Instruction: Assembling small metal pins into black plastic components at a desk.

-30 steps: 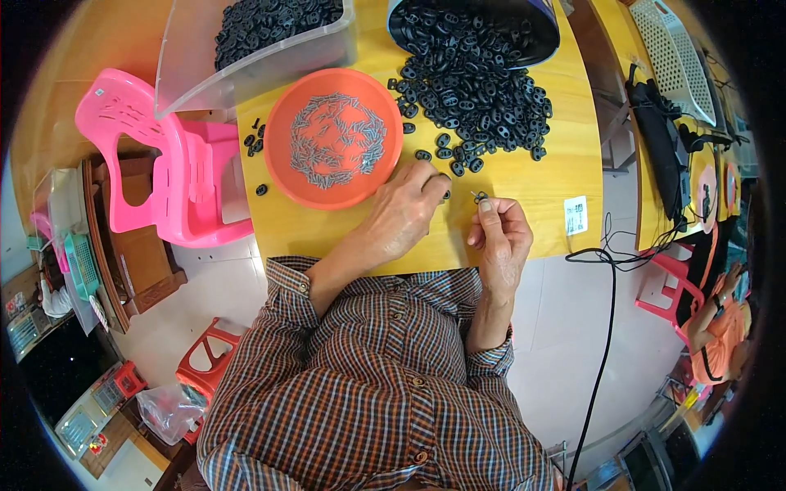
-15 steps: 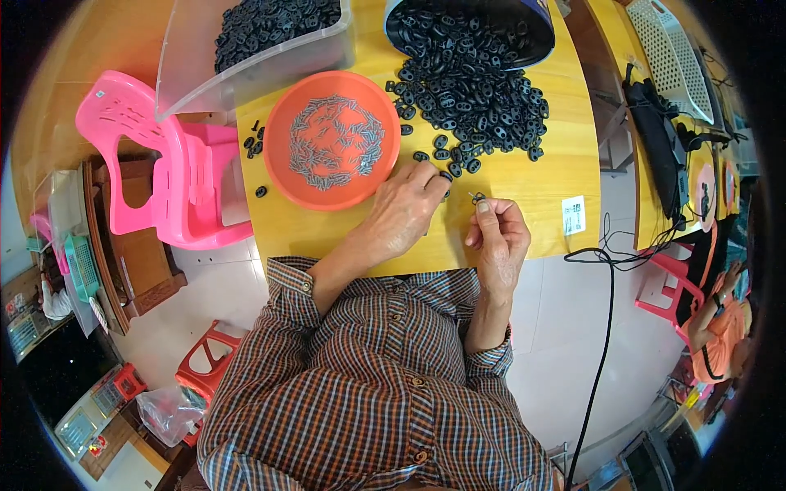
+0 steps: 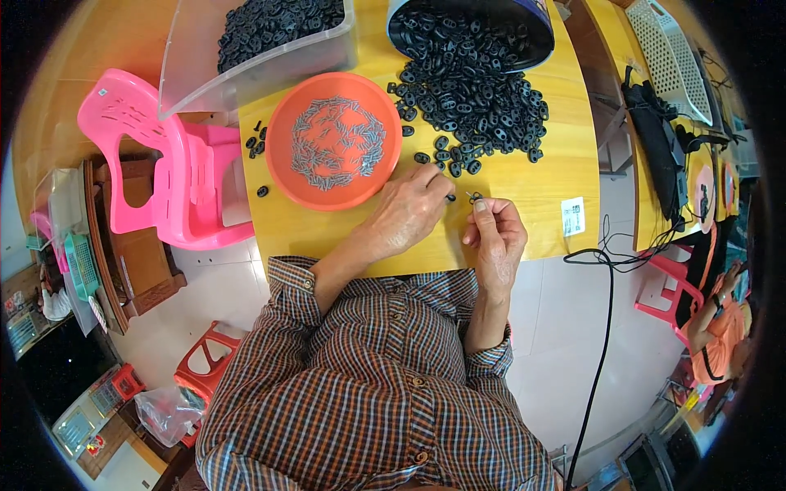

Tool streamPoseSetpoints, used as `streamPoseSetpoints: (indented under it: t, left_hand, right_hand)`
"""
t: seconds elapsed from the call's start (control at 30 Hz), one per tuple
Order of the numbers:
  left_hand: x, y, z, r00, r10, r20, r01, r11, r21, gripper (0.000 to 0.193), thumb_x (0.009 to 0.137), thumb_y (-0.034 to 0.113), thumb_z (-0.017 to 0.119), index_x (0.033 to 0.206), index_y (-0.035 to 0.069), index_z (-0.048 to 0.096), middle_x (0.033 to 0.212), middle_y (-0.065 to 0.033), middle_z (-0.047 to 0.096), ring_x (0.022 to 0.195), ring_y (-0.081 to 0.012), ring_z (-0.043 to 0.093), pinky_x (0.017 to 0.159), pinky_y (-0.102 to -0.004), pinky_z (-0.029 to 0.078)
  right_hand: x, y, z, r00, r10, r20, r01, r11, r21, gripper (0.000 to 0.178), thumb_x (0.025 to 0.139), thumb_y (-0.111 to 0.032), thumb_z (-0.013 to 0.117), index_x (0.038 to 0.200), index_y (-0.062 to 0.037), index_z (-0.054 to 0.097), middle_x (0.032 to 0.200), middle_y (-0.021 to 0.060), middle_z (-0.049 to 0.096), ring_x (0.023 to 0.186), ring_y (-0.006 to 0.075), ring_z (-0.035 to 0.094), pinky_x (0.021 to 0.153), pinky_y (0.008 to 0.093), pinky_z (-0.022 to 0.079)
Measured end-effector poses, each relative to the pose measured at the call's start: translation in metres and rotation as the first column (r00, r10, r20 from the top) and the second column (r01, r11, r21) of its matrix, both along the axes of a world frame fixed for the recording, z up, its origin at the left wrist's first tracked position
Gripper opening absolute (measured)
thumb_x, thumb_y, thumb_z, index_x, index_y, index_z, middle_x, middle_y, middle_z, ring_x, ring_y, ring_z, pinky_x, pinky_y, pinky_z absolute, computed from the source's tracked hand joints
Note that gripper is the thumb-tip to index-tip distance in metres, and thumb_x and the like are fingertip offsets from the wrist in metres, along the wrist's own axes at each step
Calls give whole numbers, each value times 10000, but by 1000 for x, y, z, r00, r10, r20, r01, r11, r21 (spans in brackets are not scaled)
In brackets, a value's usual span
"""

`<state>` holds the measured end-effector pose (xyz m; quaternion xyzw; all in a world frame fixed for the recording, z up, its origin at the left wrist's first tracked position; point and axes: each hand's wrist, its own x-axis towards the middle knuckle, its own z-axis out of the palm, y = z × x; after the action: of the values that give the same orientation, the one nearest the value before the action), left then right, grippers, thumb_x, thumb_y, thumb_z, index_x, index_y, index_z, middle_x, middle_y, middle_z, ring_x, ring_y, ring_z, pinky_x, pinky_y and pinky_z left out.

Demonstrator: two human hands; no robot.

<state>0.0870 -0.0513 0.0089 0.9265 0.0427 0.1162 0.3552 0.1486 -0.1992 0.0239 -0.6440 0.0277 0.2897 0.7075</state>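
Note:
My left hand [image 3: 407,210] is closed, fingers curled down just right of the orange dish [image 3: 278,176]. At its fingertips shows a small black oval piece [image 3: 451,197], mostly hidden by the fingers. To its right, my right hand [image 3: 498,236] pinches another black two-hole oval piece [image 3: 475,196] between thumb and forefinger, and a thin metal screw sticks out of it. Many small grey metal screws [image 3: 332,180] lie in the dish. Beyond my hands, a heap of black two-hole pieces [image 3: 483,110] spills from a tipped round tub [image 3: 550,33].
A clear plastic bin [image 3: 270,75] of black pieces stands at the back left of the yellow table [image 3: 557,176]. A white label [image 3: 573,215] and a black cable [image 3: 610,311] are on the right. A pink chair [image 3: 176,180] stands left; another person [image 3: 720,335] sits far right.
My left hand has shifted slightly, and the black piece at its fingertips shows a little further right. My right hand has barely moved and keeps its pinch.

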Motion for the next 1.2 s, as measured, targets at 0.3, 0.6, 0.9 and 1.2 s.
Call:
streamPoseSetpoints:
  t: [0.3,0.6,0.9,1.2]
  left_hand:
    - [1,-4,4,987,133,89,-81,895,-439,280,765,-27,644,1040,26,634,785,-56,549,635,-100,532,529,-259,450]
    - [-2,-5,2,997,32,-66,-73,472,-879,262,845,-49,575,1097,7,616,840,-31,625,686,-74,617,615,-218,526]
    - [-6,0,-3,993,-32,-115,-101,284,-953,291,877,-27,564,1166,-14,540,941,-77,653,758,-122,648,700,-264,558]
    - [-7,-3,-7,993,4,-115,-106,419,-902,286,865,-20,584,1148,-16,541,932,-71,631,828,-124,636,720,-273,559]
  right_hand:
    - [0,2,1,998,-60,18,59,998,34,120,919,-136,568,896,-18,566,766,43,633,535,42,522,469,162,382]
    - [-1,-2,2,999,-32,-1,32,989,142,117,922,-111,553,904,3,568,847,91,672,535,66,565,466,174,413]
    - [-2,-3,10,998,-65,13,61,983,173,106,919,-99,553,913,7,558,873,120,679,547,80,586,470,176,425]
    - [-7,-3,14,997,-45,64,37,993,112,95,917,-86,555,925,8,559,869,111,683,560,73,590,482,172,432]
